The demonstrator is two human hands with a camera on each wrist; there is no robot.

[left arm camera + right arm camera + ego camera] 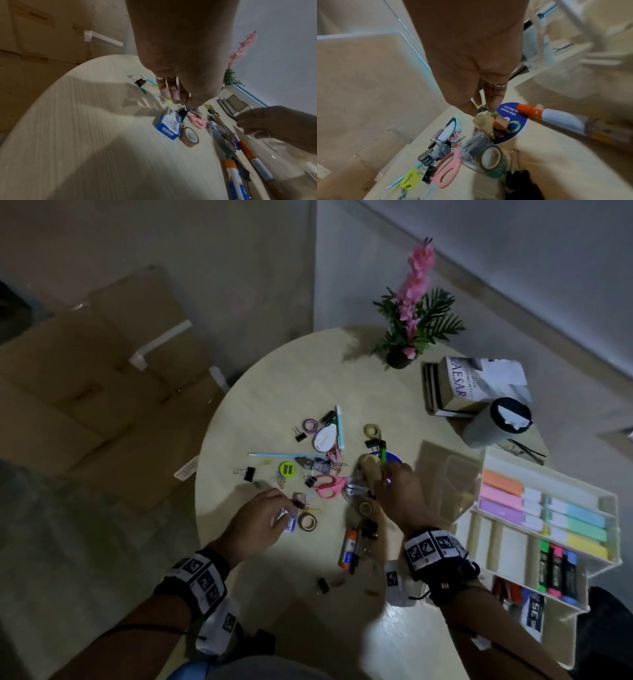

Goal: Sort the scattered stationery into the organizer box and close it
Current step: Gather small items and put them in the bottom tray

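Loose stationery lies across the round table [260, 412]. My left hand [270, 515] hovers low over a blue box [169, 124] and pinches the wire handle of a black binder clip [182, 113] between thumb and fingertips [176, 100]. My right hand [399, 491] reaches down with straight fingers [493, 102], thumb apart, their tips at a green marker [383, 453] and a beige lump [484, 121]. It grips nothing that I can see. The clear organizer box [493, 455] stands open at the right, holding pastel and neon highlighters.
Pink scissors [329, 486], tape rolls [307, 522], a glue stick [347, 549] and several clips lie between my hands. A potted flower [414, 313], books [459, 385], a lidded cup [503, 419] and glasses stand at the back right. Cardboard boxes [85, 378] lie on the floor to the left.
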